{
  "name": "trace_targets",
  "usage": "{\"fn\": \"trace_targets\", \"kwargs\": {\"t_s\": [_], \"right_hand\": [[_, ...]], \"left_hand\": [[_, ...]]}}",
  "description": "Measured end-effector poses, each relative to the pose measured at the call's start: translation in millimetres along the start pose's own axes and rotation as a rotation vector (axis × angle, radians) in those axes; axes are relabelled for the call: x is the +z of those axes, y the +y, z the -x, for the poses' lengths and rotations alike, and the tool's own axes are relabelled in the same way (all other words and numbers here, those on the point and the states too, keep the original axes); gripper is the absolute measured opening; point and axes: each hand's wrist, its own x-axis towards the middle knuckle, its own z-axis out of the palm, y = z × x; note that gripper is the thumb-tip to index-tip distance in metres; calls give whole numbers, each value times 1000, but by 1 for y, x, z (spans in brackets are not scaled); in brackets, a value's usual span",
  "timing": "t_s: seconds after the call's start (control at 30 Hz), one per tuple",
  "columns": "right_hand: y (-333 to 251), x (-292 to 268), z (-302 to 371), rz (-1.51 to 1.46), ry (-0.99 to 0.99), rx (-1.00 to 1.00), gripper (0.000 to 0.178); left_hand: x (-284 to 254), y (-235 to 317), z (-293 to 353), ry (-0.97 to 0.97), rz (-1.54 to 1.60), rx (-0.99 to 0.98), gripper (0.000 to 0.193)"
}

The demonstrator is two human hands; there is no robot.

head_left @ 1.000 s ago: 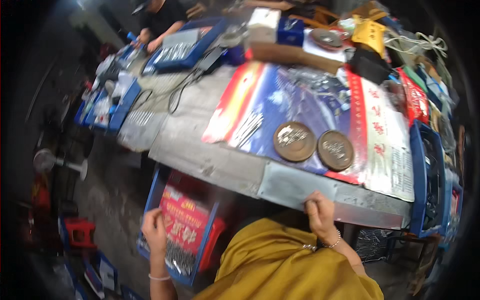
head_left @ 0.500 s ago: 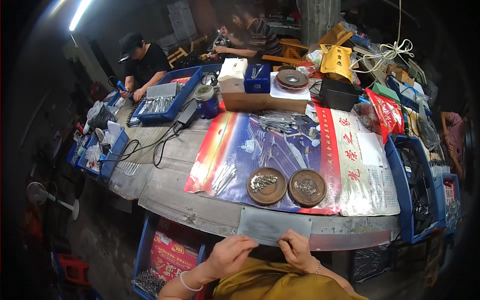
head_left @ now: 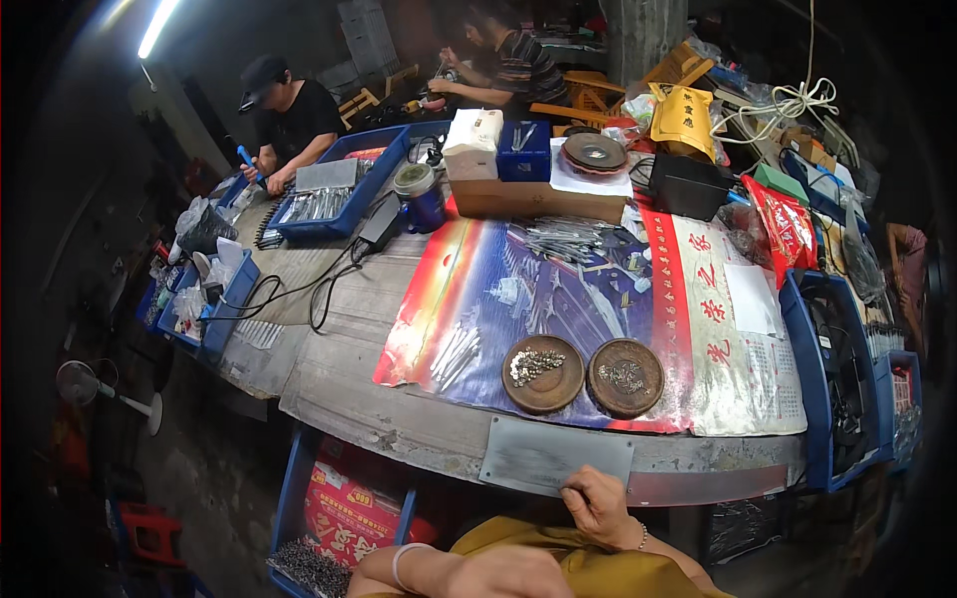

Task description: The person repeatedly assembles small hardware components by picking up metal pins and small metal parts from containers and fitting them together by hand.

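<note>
My right hand [head_left: 600,506] is closed at the table's front edge, its thumb and fingers pressed together beside a grey metal plate [head_left: 553,455]. Whatever it may pinch is too small to make out. Low in the picture, my left hand [head_left: 503,575] is blurred over my lap, its fingers hidden or smeared. Beyond the plate stand two round brown dishes: the left dish [head_left: 541,401] carries a heap of small shiny metal parts, and the right dish [head_left: 628,406] a thinner scatter of them.
A glossy poster [head_left: 449,289] covers the tabletop, with slim metal pieces [head_left: 457,354] lying on it. Behind sits a cardboard box [head_left: 538,203]. Blue bins [head_left: 857,439] flank the right side. Under the table, a blue drawer [head_left: 289,468] holds small metal parts. Two people work across the table.
My left hand has dropped from beside the plate toward my lap and is now blurred. My right hand stays closed near the plate's edge. The view has shifted slightly.
</note>
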Motion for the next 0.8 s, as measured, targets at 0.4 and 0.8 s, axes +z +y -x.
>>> {"fn": "trace_targets", "kwargs": {"t_s": [0.4,0.8], "right_hand": [[5,2,1,58,18,-81,10],[7,0,1,71,-6,-111,12]], "left_hand": [[15,15,-6,44,373,420,13],[10,23,-24,192,125,419,31]]}}
